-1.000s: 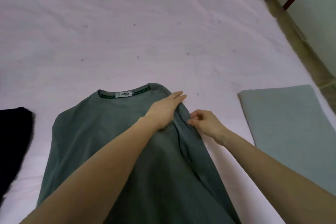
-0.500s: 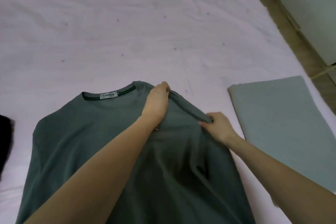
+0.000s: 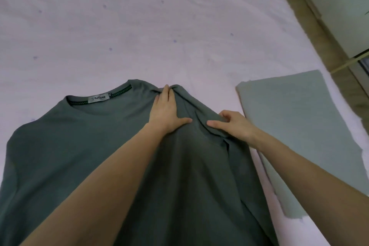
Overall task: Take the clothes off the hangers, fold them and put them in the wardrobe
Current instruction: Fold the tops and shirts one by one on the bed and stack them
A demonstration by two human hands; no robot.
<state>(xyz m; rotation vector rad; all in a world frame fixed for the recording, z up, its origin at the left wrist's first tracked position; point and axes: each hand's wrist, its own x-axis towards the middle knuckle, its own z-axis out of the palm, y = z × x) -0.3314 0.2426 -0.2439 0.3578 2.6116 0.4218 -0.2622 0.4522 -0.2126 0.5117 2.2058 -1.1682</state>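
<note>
Grey-green shirt (image 3: 65, 146), neck label (image 3: 99, 98) reading roughly "TUCANO", under both hands.

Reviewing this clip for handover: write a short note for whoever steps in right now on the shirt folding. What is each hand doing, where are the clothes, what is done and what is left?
Left hand: flat, palm down on the dark green shirt near its right shoulder, fingertips at the bunched shoulder edge.
Right hand: pinching the shirt's folded-in right side.
The shirt lies spread on the pink bedsheet, collar and label away from the person, no hanger in it.
A light grey folded piece lies flat on the bed to the right.
Done: shirt off hanger, right-side fold started.
Left: left side unfolded, finish folding, put it in the wardrobe.
</note>
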